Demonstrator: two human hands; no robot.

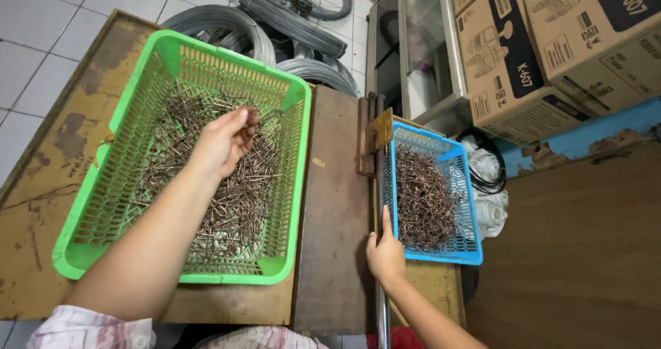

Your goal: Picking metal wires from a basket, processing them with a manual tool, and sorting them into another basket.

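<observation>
My left hand [224, 141] hovers over a green plastic basket [131, 94] full of thin brown metal pins [241, 197]. Its fingers are pinched together on a few of those pins. My right hand [385, 252] rests on the near left edge of a smaller blue basket [454, 252], thumb up along its rim, gripping a metal bar beside it. The blue basket holds a heap of bent brown wire pieces [421, 197].
Both baskets sit on a worn wooden bench [62, 156] with a dark plank [334, 204] between them. Coils of grey wire [275, 25] lie behind. Cardboard boxes [551, 39] stand at the upper right, white cloth [485, 191] beside the blue basket.
</observation>
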